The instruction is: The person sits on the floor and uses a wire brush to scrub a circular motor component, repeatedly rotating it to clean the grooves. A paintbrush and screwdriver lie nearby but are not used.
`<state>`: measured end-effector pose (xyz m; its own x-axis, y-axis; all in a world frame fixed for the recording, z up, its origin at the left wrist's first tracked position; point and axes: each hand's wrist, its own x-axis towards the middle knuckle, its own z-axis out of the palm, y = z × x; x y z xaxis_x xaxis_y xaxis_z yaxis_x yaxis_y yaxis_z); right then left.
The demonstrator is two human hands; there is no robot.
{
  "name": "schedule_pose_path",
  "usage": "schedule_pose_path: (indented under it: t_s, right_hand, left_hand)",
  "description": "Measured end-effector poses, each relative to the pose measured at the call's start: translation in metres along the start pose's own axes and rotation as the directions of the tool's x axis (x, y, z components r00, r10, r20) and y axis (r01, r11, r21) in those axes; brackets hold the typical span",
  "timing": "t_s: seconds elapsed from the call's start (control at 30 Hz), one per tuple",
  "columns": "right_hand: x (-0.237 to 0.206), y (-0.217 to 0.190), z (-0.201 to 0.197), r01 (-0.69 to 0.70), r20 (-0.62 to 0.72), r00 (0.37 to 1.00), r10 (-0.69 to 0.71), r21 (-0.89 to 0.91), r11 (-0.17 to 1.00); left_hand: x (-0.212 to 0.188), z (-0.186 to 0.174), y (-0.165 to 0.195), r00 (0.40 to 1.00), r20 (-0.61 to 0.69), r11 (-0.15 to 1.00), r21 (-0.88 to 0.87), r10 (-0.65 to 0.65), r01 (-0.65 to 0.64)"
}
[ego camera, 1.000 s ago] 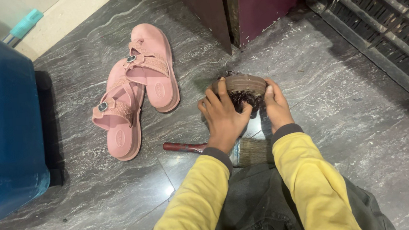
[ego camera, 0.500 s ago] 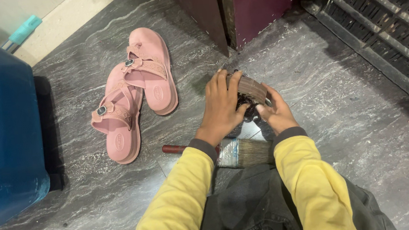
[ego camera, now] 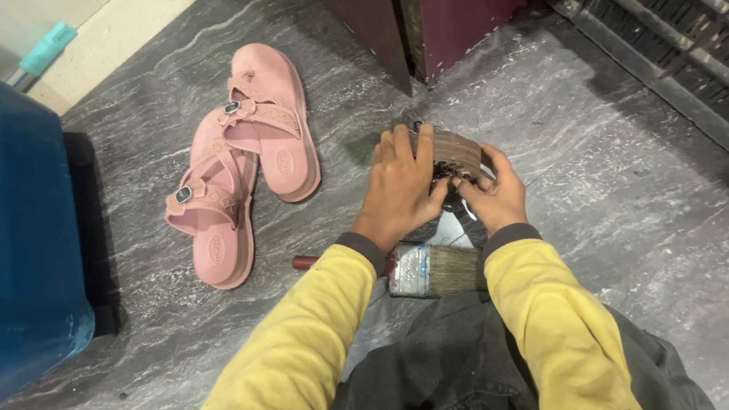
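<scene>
My left hand [ego camera: 399,188] lies over a round brownish metal part [ego camera: 453,150] on the grey stone floor, its fingers wrapped over the near left rim. My right hand [ego camera: 493,200] pinches at dark tangled matter in the part's middle, close to my left thumb. Both arms wear yellow sleeves. A paintbrush [ego camera: 429,270] with a red handle and a metal band lies on the floor just below my wrists, by my dark trousers. Much of the round part is hidden under my hands.
A pair of pink sandals [ego camera: 241,177] lies to the left on the floor. A blue bin [ego camera: 3,240] stands at the far left. A maroon cabinet [ego camera: 443,1] is ahead, and black metal grating [ego camera: 687,40] runs at the upper right.
My left hand has slid further over the round part, covering more of it. My right hand has moved to its middle. The view has shifted slightly.
</scene>
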<state>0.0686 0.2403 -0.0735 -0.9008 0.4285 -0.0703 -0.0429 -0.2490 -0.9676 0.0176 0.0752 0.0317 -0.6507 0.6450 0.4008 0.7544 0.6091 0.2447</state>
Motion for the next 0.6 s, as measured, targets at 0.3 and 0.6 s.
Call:
schedule_pose_path:
  t_s: [0.3, 0.6]
  right_hand:
    - [-0.012, -0.014, 0.01, 0.155, -0.074, 0.98, -0.185, -0.305, 0.94]
    - [-0.016, -0.017, 0.009, 0.202, -0.041, 0.966, -0.254, -0.488, 0.849]
  left_hand:
    - [-0.002, -0.002, 0.0, 0.992, -0.11, 0.996, 0.061, 0.07, -0.063]
    - [-0.001, -0.01, 0.004, 0.997, -0.054, 0.999, 0.014, 0.053, -0.052]
